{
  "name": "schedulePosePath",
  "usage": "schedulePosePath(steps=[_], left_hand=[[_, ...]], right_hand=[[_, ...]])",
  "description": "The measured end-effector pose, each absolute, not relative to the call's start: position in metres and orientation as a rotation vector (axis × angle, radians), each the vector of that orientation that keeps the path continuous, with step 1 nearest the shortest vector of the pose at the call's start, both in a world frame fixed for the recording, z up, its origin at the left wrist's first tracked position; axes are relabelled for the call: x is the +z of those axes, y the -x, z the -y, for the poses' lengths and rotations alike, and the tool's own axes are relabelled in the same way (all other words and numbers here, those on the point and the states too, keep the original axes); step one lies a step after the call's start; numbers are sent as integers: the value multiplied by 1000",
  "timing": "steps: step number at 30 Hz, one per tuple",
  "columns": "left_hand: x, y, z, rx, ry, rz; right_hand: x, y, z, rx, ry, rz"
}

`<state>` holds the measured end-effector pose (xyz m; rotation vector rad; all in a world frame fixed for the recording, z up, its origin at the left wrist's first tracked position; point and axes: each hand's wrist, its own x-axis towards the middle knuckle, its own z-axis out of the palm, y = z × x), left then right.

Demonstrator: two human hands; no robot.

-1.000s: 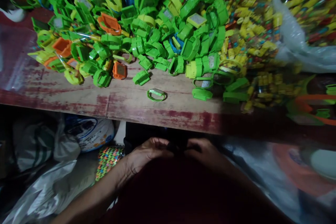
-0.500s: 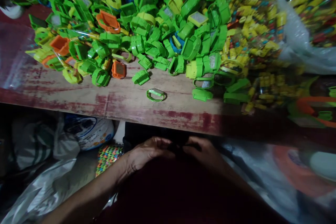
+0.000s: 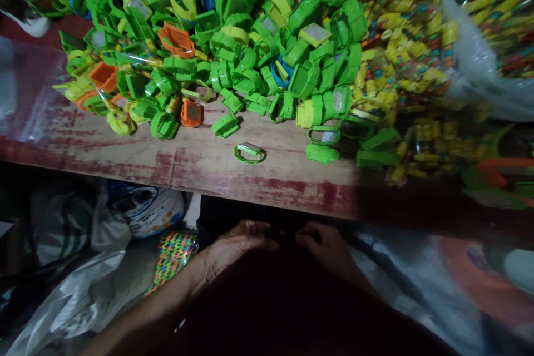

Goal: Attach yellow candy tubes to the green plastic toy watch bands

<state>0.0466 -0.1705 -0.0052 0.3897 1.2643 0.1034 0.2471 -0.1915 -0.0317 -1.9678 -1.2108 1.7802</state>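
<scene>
Below the table's front edge, my left hand [image 3: 246,240] and my right hand [image 3: 320,240] rest in front of my dark clothing, a short gap apart. Both have bent fingers that look closed. Deep shadow hides the fingertips, so whatever they grip cannot be made out. Nearest to them on the tabletop lies a single green toy watch [image 3: 249,152], on its side. Farther right sits another green toy watch [image 3: 322,153]. Behind these spreads a big heap of toy watches [image 3: 246,61], mostly green, with yellow, orange and blue ones mixed in.
The worn wooden table [image 3: 200,164] carries many small yellow pieces [image 3: 392,67] on the right, beside a clear plastic bag [image 3: 475,61]. Under it at left are a printed white sack [image 3: 146,208], a bag of colourful pieces [image 3: 175,256] and crumpled plastic [image 3: 79,300].
The view has shifted slightly. My right hand sits a little farther from the left, widening the gap between them. The watches on the table have not been moved.
</scene>
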Motion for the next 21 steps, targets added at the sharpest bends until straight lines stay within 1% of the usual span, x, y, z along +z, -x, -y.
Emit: schedulePosePath(steps=[3,6,9,12,17,21], left_hand=[[-10,-48,170,160,-348,-1231],[-20,-47,171,141,-374,-1233],[-28,-45,173,120,-378,-1175],[-30,-45,175,174,-321,-1158],[-20,-48,171,229,-289,-1019],[-13,-57,166,200,-297,-1074]], right_hand=[[-31,-249,196,1556,1990,1293],[-32,-252,198,1435,2007,1412],[-32,-251,194,1446,1951,1450],[-31,-246,190,1470,1965,1353],[-27,-240,186,1520,2046,1217],[-25,-242,182,1542,2085,1145]])
